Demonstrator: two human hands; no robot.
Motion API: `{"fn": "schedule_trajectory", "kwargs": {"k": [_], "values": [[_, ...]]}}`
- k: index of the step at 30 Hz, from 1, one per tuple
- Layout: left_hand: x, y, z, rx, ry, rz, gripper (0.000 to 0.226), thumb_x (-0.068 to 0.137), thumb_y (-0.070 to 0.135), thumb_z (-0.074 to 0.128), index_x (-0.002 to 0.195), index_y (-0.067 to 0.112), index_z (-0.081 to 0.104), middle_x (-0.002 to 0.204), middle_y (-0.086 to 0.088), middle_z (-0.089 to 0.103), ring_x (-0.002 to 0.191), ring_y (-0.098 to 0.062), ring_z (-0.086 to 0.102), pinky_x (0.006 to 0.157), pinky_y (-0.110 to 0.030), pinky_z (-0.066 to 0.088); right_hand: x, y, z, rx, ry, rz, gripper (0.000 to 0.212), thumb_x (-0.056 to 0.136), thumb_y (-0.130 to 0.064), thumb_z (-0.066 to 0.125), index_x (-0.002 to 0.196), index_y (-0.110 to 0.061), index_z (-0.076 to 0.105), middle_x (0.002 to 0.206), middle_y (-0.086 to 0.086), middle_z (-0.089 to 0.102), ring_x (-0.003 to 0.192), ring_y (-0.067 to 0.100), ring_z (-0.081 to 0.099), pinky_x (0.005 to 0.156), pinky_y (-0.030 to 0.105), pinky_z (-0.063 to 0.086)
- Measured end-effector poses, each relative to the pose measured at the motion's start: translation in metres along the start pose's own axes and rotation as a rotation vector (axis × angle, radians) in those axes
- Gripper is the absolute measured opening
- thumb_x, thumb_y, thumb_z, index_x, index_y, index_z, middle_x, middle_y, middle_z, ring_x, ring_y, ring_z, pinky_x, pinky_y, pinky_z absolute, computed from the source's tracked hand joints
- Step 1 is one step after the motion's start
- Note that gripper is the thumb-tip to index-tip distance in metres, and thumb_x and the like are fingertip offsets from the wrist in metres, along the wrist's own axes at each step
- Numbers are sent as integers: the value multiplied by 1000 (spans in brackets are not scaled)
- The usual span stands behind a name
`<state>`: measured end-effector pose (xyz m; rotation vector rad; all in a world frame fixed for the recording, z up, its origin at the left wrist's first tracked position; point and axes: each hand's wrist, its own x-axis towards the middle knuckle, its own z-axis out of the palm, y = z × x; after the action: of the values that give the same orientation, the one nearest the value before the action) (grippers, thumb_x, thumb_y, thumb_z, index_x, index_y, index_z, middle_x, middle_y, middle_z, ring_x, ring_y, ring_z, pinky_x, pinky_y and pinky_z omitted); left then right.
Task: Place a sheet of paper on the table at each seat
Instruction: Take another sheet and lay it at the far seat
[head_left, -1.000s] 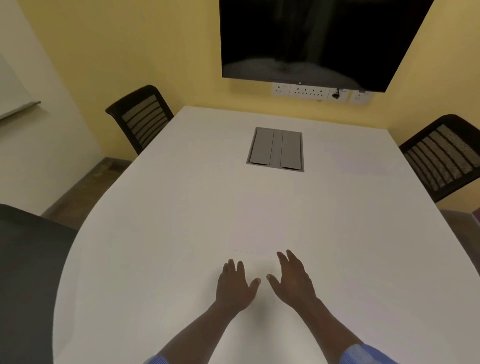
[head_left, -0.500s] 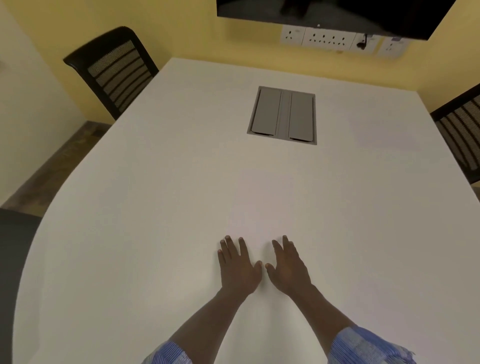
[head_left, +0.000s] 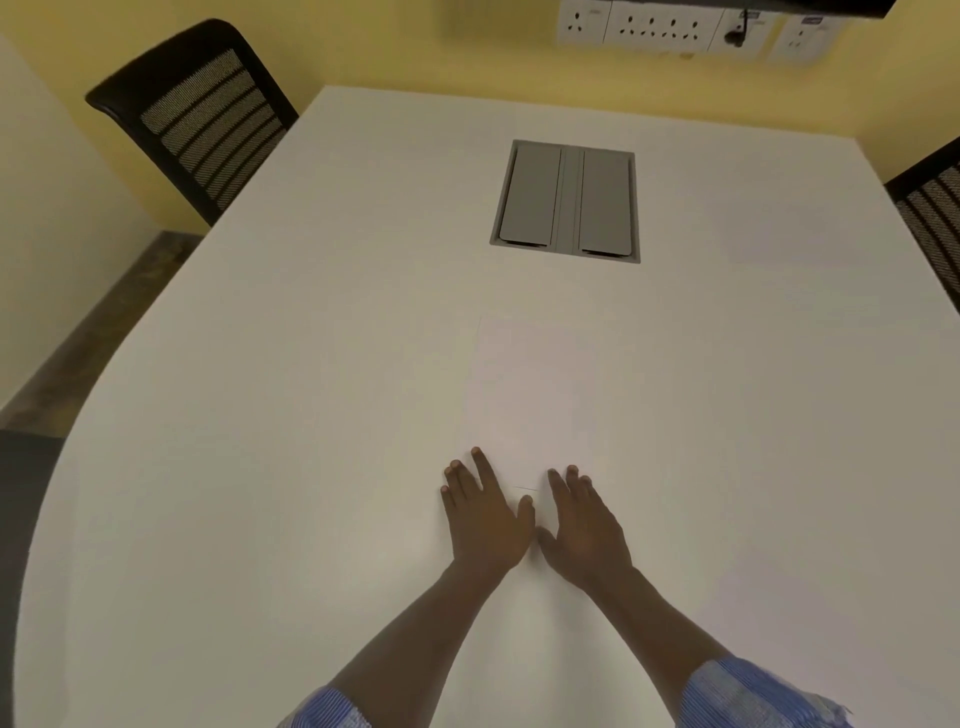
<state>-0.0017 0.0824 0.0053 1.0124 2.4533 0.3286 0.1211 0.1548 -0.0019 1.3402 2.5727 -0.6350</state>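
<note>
Now my left hand (head_left: 485, 525) and right hand (head_left: 584, 525) have slid a little farther out, and my view has dipped closer to the table (head_left: 311, 415). Both lie flat with fingers spread, gripping nothing; fingertips rest on the near edge of the sheet of paper (head_left: 530, 389), which lies flat between me and the grey cable hatch (head_left: 566, 200). I judge this seat served. Another faint sheet seems to lie far right, by the right chair (head_left: 935, 218); the left chair (head_left: 202, 114) appears unserved.

No legible text anywhere (sticker on the wall sockets (head_left: 802, 31) too blurred)
</note>
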Motion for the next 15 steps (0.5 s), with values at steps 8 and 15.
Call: {"fn": "schedule_trajectory", "kwargs": {"k": [8, 15], "values": [[13, 14, -16, -511, 35, 8, 97, 93, 44, 66, 162, 9, 7, 162, -12, 33, 150, -27, 33, 121, -36, 30, -1, 1, 0, 11, 12, -16, 83, 94, -46, 52, 160, -21, 9, 169, 8, 7, 156, 24, 9, 123, 36, 21], [62, 8, -53, -827, 153, -339, 60, 88, 32, 75, 139, 9, 53, 133, -12, 62, 125, -29, 59, 105, -33, 45, -1, 5, 0, -1, 15, -27, 83, 94, -46, 50, 160, -23, 6, 169, 6, 5, 156, 22, 8, 123, 34, 19]]}}
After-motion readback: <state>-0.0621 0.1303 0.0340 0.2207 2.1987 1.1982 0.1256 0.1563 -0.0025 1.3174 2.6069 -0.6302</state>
